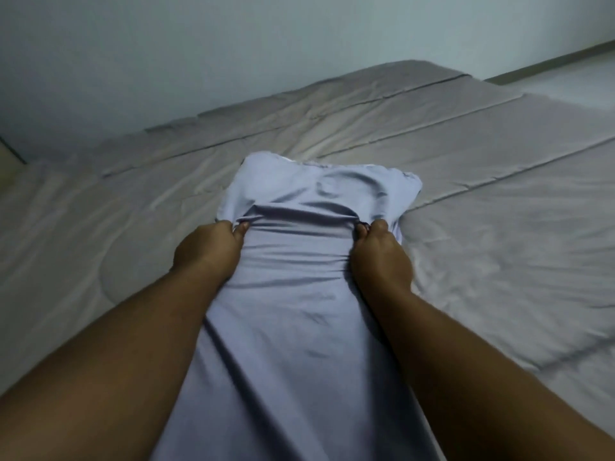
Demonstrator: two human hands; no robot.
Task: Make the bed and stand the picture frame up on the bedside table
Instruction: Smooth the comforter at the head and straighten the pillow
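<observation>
A pale blue pillowcase (299,294) with a pillow inside lies lengthwise on the bed, running from the bottom edge up to the middle. My left hand (208,249) pinches the fabric on its left side. On the right side my right hand (379,252) pinches the same fabric, so a taut fold stretches between the two. A strip of white pillow (293,160) shows at the far open end. The bed is covered by a grey quilted blanket (482,234), spread fairly flat. No picture frame or bedside table is in view.
A plain pale wall (233,44) stands behind the bed. At the upper right there is light floor (572,84) with a dark skirting board. A small beige corner shows at the far left edge (8,158).
</observation>
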